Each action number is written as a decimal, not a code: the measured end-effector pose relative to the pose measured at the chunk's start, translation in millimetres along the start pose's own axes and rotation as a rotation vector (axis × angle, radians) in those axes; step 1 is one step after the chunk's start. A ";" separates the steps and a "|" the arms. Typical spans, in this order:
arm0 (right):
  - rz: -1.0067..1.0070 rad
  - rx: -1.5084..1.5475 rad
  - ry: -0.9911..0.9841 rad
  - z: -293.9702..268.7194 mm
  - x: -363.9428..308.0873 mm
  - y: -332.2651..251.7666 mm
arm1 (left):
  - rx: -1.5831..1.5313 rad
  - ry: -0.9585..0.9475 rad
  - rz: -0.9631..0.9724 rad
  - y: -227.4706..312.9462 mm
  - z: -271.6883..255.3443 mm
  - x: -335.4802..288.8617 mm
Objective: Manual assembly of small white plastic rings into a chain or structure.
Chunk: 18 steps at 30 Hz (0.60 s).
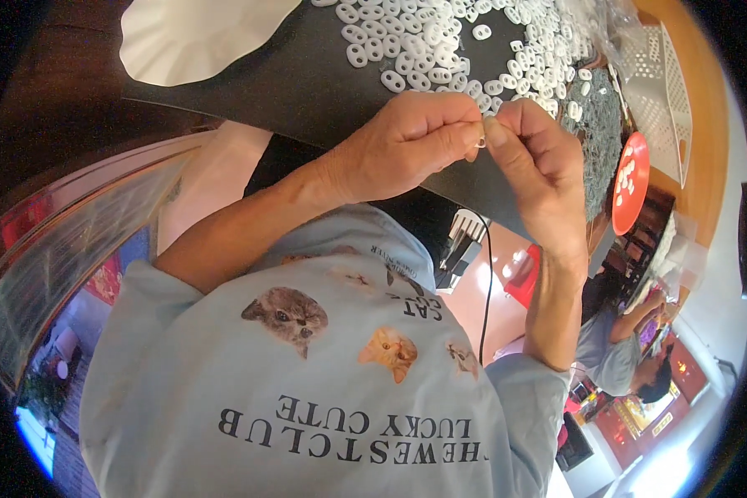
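Observation:
My left hand and my right hand meet fingertip to fingertip over the near edge of a dark tabletop. Both are closed in a pinch. Between the tips shows a tiny pale piece, mostly covered by the left thumb and finger; its kind cannot be made out. What the right fingertips grip is hidden. Just beyond my hands lie many white oval plastic pieces, each with two holes, loosely spread and partly heaped.
A white wavy-rimmed dish stands at the far left. On the right are a dark tangled heap, a red plate with small white bits, and a white perforated basket. Another person sits further right. A black cable hangs below the table.

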State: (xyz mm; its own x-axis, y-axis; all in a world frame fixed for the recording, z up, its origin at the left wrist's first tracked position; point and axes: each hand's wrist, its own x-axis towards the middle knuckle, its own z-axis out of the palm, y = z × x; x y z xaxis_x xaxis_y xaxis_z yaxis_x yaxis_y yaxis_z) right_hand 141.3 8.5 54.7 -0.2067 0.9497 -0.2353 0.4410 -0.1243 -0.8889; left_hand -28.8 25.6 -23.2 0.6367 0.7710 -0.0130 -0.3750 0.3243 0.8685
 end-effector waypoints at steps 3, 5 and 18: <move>0.031 -0.017 -0.013 0.0 -1.9 -2.2 | 0.055 -0.016 0.019 1.3 -1.5 -1.0; 0.025 -0.023 -0.039 -3.3 -3.3 -2.7 | 0.043 -0.036 0.002 3.3 -1.1 -1.9; 0.017 0.039 -0.067 -2.9 -2.1 -2.9 | -0.039 -0.002 -0.029 9.7 -1.2 -2.2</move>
State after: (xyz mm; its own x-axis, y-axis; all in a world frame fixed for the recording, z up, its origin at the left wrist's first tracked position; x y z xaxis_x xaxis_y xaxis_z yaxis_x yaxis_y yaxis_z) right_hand 143.0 7.6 58.9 -0.2584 0.9261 -0.2749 0.4108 -0.1523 -0.8989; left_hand -34.6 27.7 -15.3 0.6489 0.7600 -0.0372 -0.3819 0.3676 0.8479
